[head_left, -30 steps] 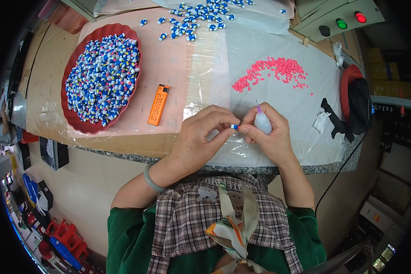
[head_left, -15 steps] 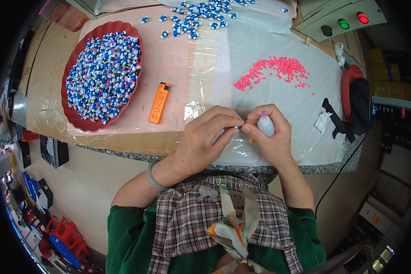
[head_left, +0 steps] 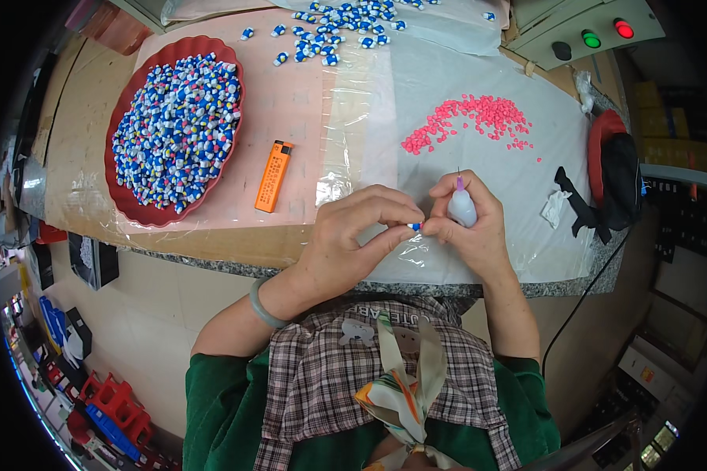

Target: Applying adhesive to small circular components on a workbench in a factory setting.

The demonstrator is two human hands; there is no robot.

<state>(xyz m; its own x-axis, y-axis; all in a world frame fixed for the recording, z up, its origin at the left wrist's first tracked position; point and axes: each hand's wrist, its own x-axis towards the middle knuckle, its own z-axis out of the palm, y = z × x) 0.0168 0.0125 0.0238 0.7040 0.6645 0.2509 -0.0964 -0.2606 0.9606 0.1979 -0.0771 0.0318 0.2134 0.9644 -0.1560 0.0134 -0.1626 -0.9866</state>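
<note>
Between thumb and fingertips, my left hand [head_left: 346, 235] pinches a small blue-and-white figurine [head_left: 414, 226] with a spot of pink-red at its right end. My right hand [head_left: 479, 235] is wrapped round a small pale squeeze bottle [head_left: 462, 210], whose purple tip and thin needle point away from me. Its thumb reaches close to the figurine; I cannot tell whether they touch. Beyond my hands, small pink heart-like pieces [head_left: 491, 114] lie scattered on the white sheet [head_left: 448, 71]. At the far middle are several loose blue-and-white figurines [head_left: 330, 39].
A red scalloped tray [head_left: 232, 56] heaped with similar figurines stands on the left. Right of it lies an orange lighter [head_left: 274, 177]. At the right are crumpled white tissue [head_left: 554, 206], a black strap [head_left: 577, 208], a black bag [head_left: 620, 180] and a box with coloured lights [head_left: 577, 35].
My hands have drawn slightly apart, and the figurine shows more clearly in my left fingertips. The bottle has shifted slightly right, its needle now visible.
</note>
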